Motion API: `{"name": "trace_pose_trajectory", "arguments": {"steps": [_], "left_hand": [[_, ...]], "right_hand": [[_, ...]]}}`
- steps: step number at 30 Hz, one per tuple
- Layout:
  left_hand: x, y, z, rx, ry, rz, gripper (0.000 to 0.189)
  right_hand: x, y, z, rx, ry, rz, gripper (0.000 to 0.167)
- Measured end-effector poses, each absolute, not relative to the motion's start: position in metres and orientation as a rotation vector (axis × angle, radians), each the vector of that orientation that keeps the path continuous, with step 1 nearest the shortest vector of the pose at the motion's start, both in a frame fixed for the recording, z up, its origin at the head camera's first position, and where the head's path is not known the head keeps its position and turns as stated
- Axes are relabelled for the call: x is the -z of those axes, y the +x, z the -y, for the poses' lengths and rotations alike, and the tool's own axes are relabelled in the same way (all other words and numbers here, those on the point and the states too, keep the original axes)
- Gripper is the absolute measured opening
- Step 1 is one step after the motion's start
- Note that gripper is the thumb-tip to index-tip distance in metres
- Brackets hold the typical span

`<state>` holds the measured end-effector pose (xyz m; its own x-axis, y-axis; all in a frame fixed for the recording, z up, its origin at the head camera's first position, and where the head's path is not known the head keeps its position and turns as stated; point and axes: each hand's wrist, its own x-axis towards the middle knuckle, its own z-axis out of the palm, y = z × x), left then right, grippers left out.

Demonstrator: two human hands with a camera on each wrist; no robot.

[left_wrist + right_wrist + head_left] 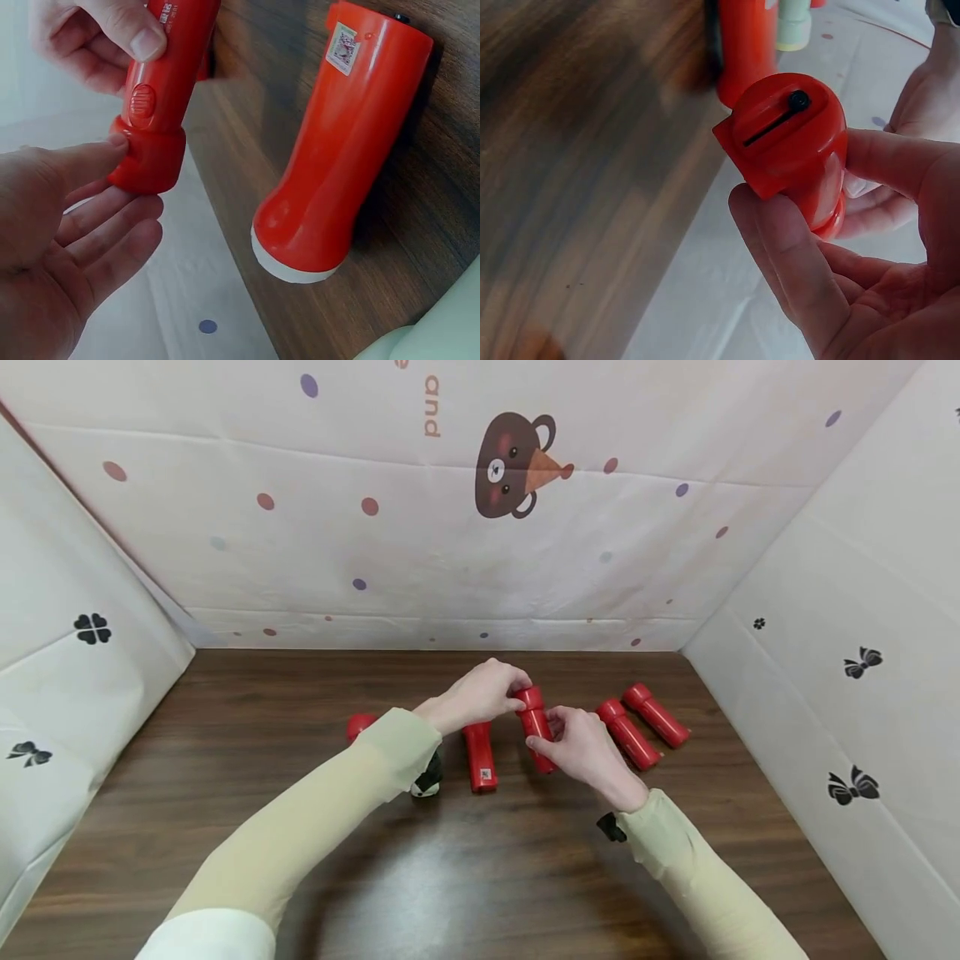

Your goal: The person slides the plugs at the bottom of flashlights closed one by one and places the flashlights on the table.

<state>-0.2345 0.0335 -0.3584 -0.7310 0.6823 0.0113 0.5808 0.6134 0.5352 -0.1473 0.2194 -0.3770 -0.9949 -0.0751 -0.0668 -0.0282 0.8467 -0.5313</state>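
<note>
Left grip (486,695) pinches the torch head (148,163), right grip (587,747) its barrel (169,86)! Likely light, stiff, slick: barrel's best.

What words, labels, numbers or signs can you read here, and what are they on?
"and": printed sideways on the back wall.
"e": same wall, above it, partly cut off by the picture's top edge.
White print on the held red flashlight: too small and blurred to read.
Sticker with a QR-style code, on the lying red flashlight: any lettering is too small to read.
</note>
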Motion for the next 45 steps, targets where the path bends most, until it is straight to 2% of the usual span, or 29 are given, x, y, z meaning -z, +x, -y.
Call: {"name": "trace_pose_trajectory", "arguments": {"steps": [12,27,45], "left_hand": [[0.369,-0.238,-0.043,-0.549,1.102,-2.637,0.020],[0.380,-0.243,-0.056,-0.425,1.036,-2.638,0.023],[0.390,-0.244,-0.061,-0.393,1.100,-2.651,0.012]], "right_hand": [[0.396,-0.149,-0.214,0.775,-0.010,-2.920,0.040],[0.407,-0.156,-0.213,0.740,0.059,-2.877,0.039],[0.413,-0.154,-0.207,0.638,0.070,-2.950,0.039]]}}
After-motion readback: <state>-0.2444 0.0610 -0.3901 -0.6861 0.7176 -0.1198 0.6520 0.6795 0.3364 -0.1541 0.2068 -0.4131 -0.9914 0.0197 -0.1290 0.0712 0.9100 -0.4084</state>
